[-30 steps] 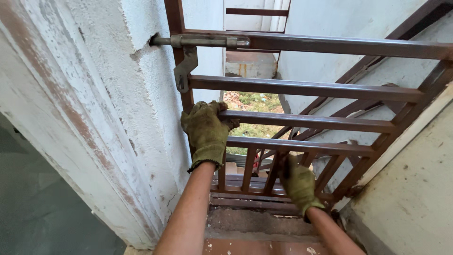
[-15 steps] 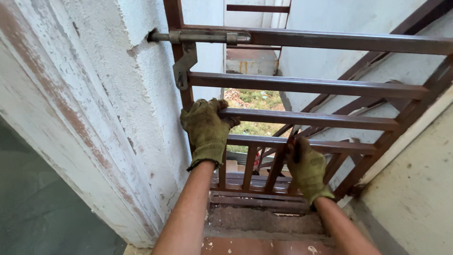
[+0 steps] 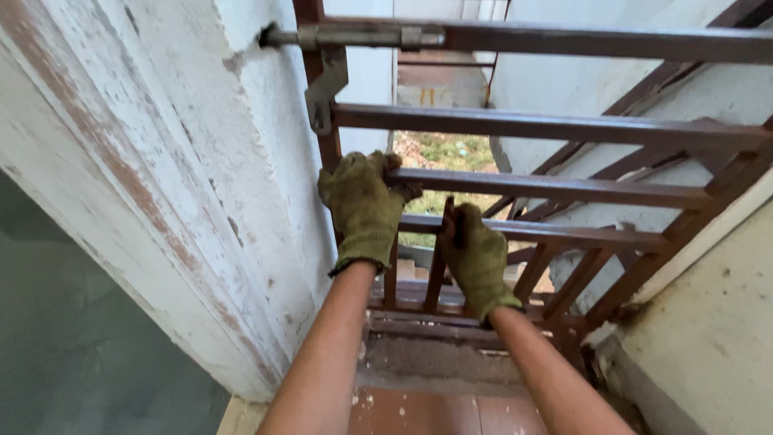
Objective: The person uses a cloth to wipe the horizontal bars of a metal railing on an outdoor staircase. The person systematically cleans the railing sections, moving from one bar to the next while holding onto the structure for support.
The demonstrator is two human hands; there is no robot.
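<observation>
White, peeling plaster covers the wall (image 3: 161, 201) that fills the left side of the view, with reddish patches showing through the paint. A grey metal slide bolt (image 3: 354, 36) reaches from the upper left corner of a brown metal gate (image 3: 564, 129) into the wall's edge. The gate is made of flat horizontal bars and stands tilted across the frame. The left hand (image 3: 364, 205), in an olive work glove, is at the gate's left edge, its fingers curled tight around a middle horizontal bar where that bar meets the upright. Just to its right and slightly lower, the right hand (image 3: 477, 256), also gloved, has its fingers wrapped around the next bar down. Both bare forearms reach up from the bottom edge. Below the gate lies a reddish tiled floor (image 3: 435, 411).
</observation>
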